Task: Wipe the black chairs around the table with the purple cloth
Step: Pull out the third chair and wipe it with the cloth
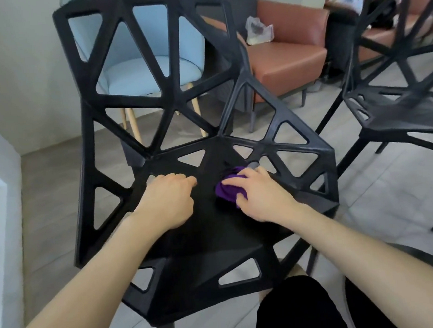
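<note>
A black chair (pixel 205 237) with triangular cut-outs stands right in front of me, its backrest facing away. The purple cloth (pixel 226 190) lies bunched on the seat near its back right corner. My right hand (pixel 259 194) holds the cloth, fingers and thumb curled round it, pressing it onto the seat. My left hand (pixel 170 198) rests on the seat to the left of the cloth, its fingers curled under and holding nothing. A second black chair (pixel 403 113) of the same kind stands at the right.
A light blue chair (pixel 151 73) shows through the backrest. A brown sofa (pixel 295 54) with plastic bags stands behind. A round glass table edge (pixel 424 253) curves in at lower right. A white wall edge is at the left.
</note>
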